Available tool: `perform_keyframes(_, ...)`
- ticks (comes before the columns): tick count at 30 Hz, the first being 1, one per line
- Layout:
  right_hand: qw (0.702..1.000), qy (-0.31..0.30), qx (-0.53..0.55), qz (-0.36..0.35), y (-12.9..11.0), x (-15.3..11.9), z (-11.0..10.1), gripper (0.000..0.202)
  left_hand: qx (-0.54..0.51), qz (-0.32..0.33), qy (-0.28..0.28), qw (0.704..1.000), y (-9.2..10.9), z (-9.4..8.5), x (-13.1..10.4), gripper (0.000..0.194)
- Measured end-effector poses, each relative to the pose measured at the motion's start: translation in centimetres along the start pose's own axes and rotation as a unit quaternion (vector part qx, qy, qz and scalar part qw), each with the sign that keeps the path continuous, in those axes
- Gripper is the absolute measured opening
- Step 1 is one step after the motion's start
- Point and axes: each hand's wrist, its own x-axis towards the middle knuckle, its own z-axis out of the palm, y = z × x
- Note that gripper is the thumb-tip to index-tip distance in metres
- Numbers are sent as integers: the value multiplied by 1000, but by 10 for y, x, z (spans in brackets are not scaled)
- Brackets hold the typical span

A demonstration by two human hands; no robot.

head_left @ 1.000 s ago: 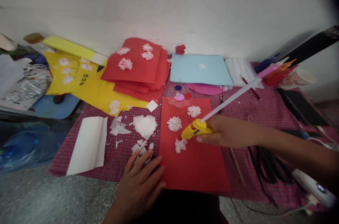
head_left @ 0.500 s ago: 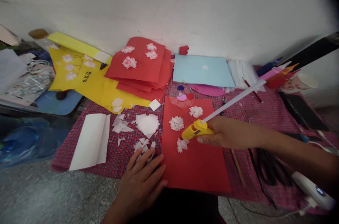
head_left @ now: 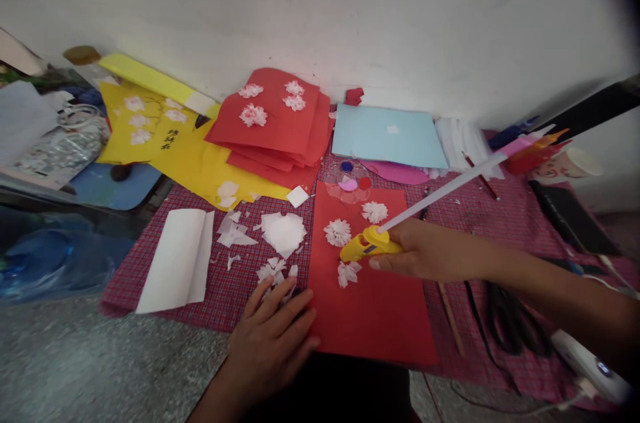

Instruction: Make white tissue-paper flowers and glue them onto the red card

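Note:
My right hand point(head_left: 425, 251) is closed round a yellow hot glue gun point(head_left: 369, 245), a long white glue stick point(head_left: 440, 195) poking out of its back. The gun's nose points left, over a red paper sheet point(head_left: 370, 316). Three white paper flowers lie on that sheet: a full one point(head_left: 338, 232), another point(head_left: 375, 211) higher up, and a smaller, looser one point(head_left: 348, 273) just below the gun. My left hand point(head_left: 275, 336) rests with fingers spread at the sheet's left edge, its fingertips by a heap of white paper petals point(head_left: 274, 271).
White paper scraps point(head_left: 283, 233) and a folded white sheet point(head_left: 175, 259) lie to the left. Behind are red cards with flowers point(head_left: 270, 116), yellow paper point(head_left: 200, 166) and a light blue sheet point(head_left: 390, 143). Black scissors point(head_left: 505, 319), a cord and a white power strip point(head_left: 585, 359) sit at right.
The view has shifted slightly, so most things appear a little to the right. Both hands keep nearly the same pose, and the glue gun stays over the red sheet near the lowest flower.

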Motion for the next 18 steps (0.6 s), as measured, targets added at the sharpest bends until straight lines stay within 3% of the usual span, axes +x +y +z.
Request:
perform_keyframes(3,999,-35,-23,31,-7,-1,-5,41,2,5,1,1000,0,0,0,24)
perform_keyframes(9,998,-23,-35,38,-22,-10,-10,44,3,5,0,1000,-1,1,-1,25)
perform_keyframes(18,998,-6,-60,22,-39,-16,0,44,13,7,-12,1000,-1,1,-3,25)
